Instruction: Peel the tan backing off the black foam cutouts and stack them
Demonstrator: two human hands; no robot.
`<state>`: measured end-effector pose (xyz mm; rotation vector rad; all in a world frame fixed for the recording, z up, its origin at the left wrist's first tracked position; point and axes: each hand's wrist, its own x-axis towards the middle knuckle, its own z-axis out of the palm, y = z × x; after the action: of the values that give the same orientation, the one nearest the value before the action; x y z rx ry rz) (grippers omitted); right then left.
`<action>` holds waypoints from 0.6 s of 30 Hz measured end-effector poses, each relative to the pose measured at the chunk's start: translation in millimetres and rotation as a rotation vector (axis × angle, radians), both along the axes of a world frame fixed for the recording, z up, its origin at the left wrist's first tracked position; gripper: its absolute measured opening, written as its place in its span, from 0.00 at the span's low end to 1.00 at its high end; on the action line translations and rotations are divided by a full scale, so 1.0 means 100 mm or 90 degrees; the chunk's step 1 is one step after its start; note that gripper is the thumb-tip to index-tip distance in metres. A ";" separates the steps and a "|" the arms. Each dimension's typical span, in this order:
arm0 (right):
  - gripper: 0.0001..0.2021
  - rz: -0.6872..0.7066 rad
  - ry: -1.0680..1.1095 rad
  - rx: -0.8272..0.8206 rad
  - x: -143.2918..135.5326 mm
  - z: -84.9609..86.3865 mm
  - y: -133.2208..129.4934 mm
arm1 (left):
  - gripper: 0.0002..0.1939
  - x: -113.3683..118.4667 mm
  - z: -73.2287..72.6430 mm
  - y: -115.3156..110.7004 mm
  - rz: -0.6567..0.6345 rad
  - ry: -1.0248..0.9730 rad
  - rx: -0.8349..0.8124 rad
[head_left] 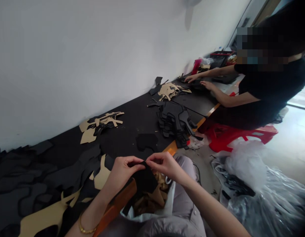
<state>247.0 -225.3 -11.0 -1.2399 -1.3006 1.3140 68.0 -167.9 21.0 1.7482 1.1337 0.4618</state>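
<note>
Between my two hands hangs a black foam sheet piece [148, 181], pinched along its upper edge. My left hand [126, 168] closes thumb and fingers on its upper left corner. Close beside it, my right hand [164, 164] pinches the same edge, fingertips almost meeting the left ones. Under the piece, a white bag [170, 200] on my lap holds crumpled tan paper scraps [156, 197]. Just beyond my hands, a flat black cutout [146, 141] lies on the dark table [129, 128].
Black cut pieces [31, 177] spread over the table's left. Tan backing scraps [100, 126] lie near the wall, more [169, 90] farther on. A stack of black pieces [175, 120] stands by the edge. A co-worker [273, 82] works at right, near a red stool [221, 136] and plastic bags [266, 187].
</note>
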 end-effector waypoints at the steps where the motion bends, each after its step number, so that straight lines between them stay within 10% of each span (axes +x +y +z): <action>1: 0.15 0.015 0.002 -0.001 0.01 0.00 0.00 | 0.06 0.00 0.00 0.00 -0.009 0.002 -0.001; 18: 0.12 0.043 -0.069 0.018 -0.02 0.03 -0.01 | 0.11 -0.06 0.00 0.01 -0.072 0.041 -0.010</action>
<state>245.0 -226.7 -8.1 -1.2725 -1.4447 1.2858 61.7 -166.5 20.9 1.8137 1.0739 0.3296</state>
